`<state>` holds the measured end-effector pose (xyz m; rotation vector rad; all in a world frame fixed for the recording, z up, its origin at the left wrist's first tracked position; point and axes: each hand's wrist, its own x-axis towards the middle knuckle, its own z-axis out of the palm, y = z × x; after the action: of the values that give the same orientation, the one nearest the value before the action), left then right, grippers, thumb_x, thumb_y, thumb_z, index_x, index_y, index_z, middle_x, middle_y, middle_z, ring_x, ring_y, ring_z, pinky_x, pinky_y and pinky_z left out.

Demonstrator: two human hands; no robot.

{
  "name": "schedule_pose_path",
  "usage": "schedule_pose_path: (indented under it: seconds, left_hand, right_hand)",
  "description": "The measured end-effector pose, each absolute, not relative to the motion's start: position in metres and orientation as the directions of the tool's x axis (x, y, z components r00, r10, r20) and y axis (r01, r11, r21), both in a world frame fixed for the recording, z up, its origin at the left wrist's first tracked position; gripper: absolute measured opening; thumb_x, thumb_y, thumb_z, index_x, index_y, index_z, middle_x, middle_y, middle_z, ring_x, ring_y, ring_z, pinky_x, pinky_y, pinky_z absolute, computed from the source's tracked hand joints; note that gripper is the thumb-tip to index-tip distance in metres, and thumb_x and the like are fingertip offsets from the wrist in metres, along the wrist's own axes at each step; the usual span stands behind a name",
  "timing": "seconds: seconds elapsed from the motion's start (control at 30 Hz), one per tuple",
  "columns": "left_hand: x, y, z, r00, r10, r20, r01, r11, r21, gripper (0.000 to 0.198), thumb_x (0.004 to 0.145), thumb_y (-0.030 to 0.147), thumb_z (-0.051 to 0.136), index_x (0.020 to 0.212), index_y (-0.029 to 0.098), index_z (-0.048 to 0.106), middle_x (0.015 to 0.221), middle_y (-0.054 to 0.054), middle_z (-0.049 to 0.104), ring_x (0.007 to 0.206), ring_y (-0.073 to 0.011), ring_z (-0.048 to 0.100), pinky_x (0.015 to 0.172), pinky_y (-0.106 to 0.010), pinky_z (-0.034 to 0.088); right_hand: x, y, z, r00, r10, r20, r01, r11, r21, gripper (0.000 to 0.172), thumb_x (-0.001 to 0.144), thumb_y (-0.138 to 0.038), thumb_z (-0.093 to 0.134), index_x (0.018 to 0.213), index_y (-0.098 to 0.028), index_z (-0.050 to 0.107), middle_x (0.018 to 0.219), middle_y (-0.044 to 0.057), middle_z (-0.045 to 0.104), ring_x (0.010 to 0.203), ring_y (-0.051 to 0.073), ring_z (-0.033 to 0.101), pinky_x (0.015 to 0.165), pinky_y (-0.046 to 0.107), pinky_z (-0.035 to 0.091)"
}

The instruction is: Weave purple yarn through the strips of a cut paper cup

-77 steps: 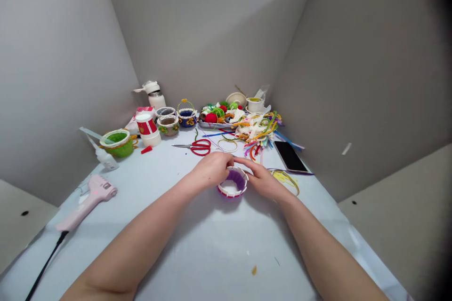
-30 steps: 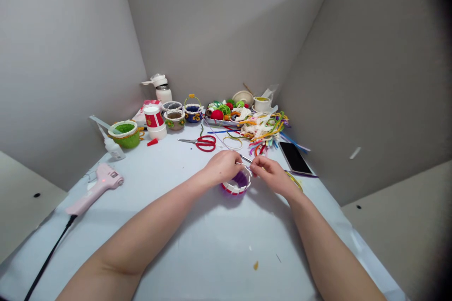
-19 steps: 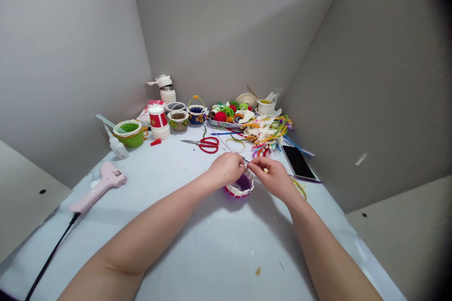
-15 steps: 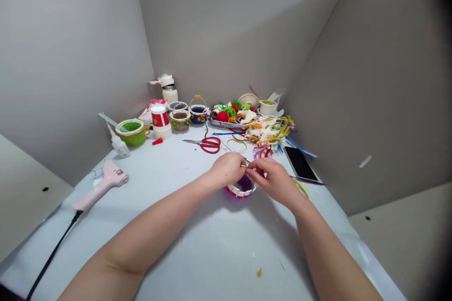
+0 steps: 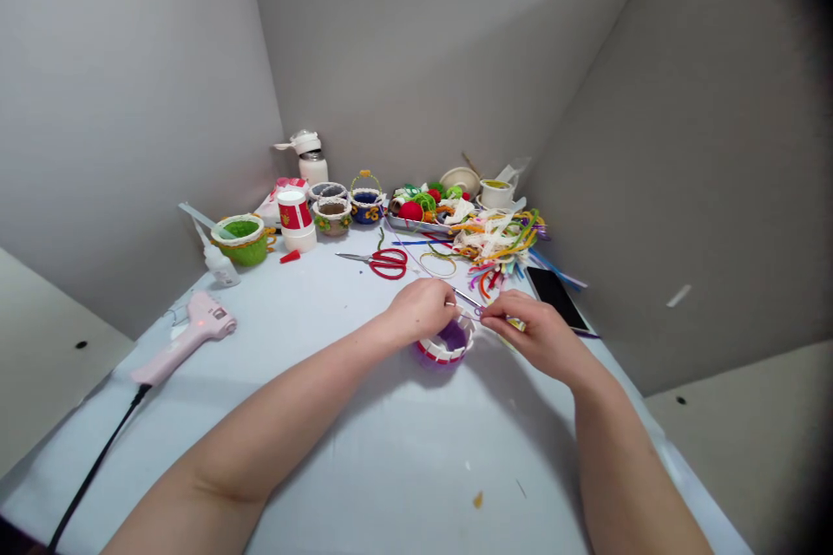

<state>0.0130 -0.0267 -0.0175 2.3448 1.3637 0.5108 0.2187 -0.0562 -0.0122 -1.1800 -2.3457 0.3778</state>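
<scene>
Over a small basket with purple, red and white sides, my left hand is closed, its fingertips pinching a thin purple yarn. What else those fingers hold is hidden. To the right of the basket, my right hand pinches the same yarn, drawn out between the two hands. A slim metallic rod slants just behind the yarn, from near my left fingers towards my right fingertips. Which hand supports the rod, I cannot tell. The basket stands upright on the table.
Red-handled scissors lie beyond my left hand. A pink glue gun with a black cord rests at left. Behind stand a green basket, a glue bottle and several small pots. Yarn scraps and a phone lie at right.
My right hand has moved right, away from my left hand, drawing the yarn out. More of the metallic rod and basket opening shows. My left hand has barely moved.
</scene>
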Motion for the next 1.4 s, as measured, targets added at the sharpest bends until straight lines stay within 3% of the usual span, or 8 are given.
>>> schedule_pose_path:
  seconds: [0.13,0.23,0.5,0.63,0.73,1.03,1.27,1.4]
  left_hand:
    - [0.013,-0.028,-0.016,0.477,0.871,0.117,0.736,-0.468,0.489,0.019,0.078,0.030,0.052,0.078,0.020,0.069,0.081,-0.004,0.070,0.075,-0.0173,0.060,0.066,-0.026,0.043]
    - [0.012,-0.031,-0.012,0.479,0.872,0.096,0.757,-0.466,0.458,0.020,0.078,0.028,0.051,0.082,0.021,0.069,0.083,-0.004,0.070,0.078,-0.0183,0.061,0.067,-0.026,0.043]
    - [0.009,-0.037,-0.001,0.485,0.871,-0.074,0.844,-0.445,0.299,0.023,0.077,0.024,0.047,0.082,0.019,0.069,0.087,-0.008,0.071,0.082,-0.0218,0.063,0.068,-0.029,0.045]
    - [0.006,-0.034,-0.001,0.507,0.862,0.014,0.803,-0.479,0.356,0.024,0.076,0.025,0.049,0.092,0.021,0.066,0.095,-0.005,0.070,0.089,-0.0200,0.063,0.072,-0.027,0.046]
    - [0.006,-0.031,-0.001,0.535,0.842,0.071,0.765,-0.519,0.382,0.020,0.074,0.027,0.052,0.088,0.022,0.065,0.092,-0.002,0.070,0.086,-0.0181,0.062,0.070,-0.025,0.046]
    - [0.006,-0.043,0.017,0.475,0.875,-0.091,0.869,-0.450,0.205,0.021,0.072,0.019,0.049,0.080,0.018,0.068,0.084,-0.009,0.070,0.078,-0.0215,0.064,0.061,-0.027,0.044]
    - [0.008,-0.043,0.012,0.495,0.859,-0.130,0.861,-0.464,0.210,0.022,0.074,0.021,0.048,0.082,0.019,0.069,0.087,-0.009,0.071,0.081,-0.0213,0.064,0.066,-0.028,0.045]
    - [0.007,-0.039,0.004,0.551,0.834,-0.027,0.796,-0.515,0.317,0.024,0.074,0.025,0.051,0.091,0.021,0.067,0.094,-0.005,0.071,0.086,-0.0197,0.063,0.068,-0.026,0.044]
  right_hand:
    - [0.223,-0.054,-0.024,-0.497,0.854,0.153,0.710,0.502,-0.494,0.016,0.087,-0.030,0.053,0.081,-0.021,0.065,0.079,0.004,0.065,0.075,0.018,0.057,0.069,0.029,0.042]
    - [0.217,-0.055,-0.030,-0.524,0.851,0.040,0.749,0.482,-0.455,0.016,0.086,-0.028,0.053,0.076,-0.021,0.064,0.073,0.002,0.064,0.069,0.017,0.055,0.063,0.027,0.040]
    - [0.203,-0.058,-0.029,-0.539,0.840,0.057,0.770,0.520,-0.370,0.019,0.085,-0.021,0.048,0.069,-0.018,0.059,0.067,0.002,0.057,0.067,0.015,0.050,0.061,0.024,0.034]
    - [0.203,-0.058,-0.029,-0.533,0.844,0.055,0.769,0.511,-0.385,0.020,0.087,-0.024,0.046,0.072,-0.019,0.059,0.071,0.003,0.058,0.069,0.016,0.051,0.062,0.024,0.035]
    - [0.204,-0.059,-0.030,-0.526,0.848,0.066,0.769,0.507,-0.389,0.021,0.087,-0.025,0.046,0.073,-0.019,0.059,0.071,0.003,0.058,0.070,0.016,0.051,0.062,0.024,0.035]
    - [0.202,-0.058,-0.033,-0.517,0.851,0.093,0.757,0.505,-0.414,0.017,0.087,-0.024,0.047,0.082,-0.019,0.063,0.077,0.005,0.062,0.079,0.019,0.054,0.070,0.027,0.039]
    - [0.200,-0.056,-0.036,-0.534,0.840,0.096,0.753,0.524,-0.397,0.018,0.087,-0.024,0.048,0.077,-0.018,0.062,0.074,0.005,0.061,0.077,0.018,0.053,0.068,0.027,0.038]
    - [0.201,-0.055,-0.038,-0.537,0.835,0.122,0.743,0.536,-0.401,0.020,0.088,-0.026,0.047,0.078,-0.018,0.063,0.074,0.005,0.062,0.076,0.018,0.053,0.068,0.027,0.038]
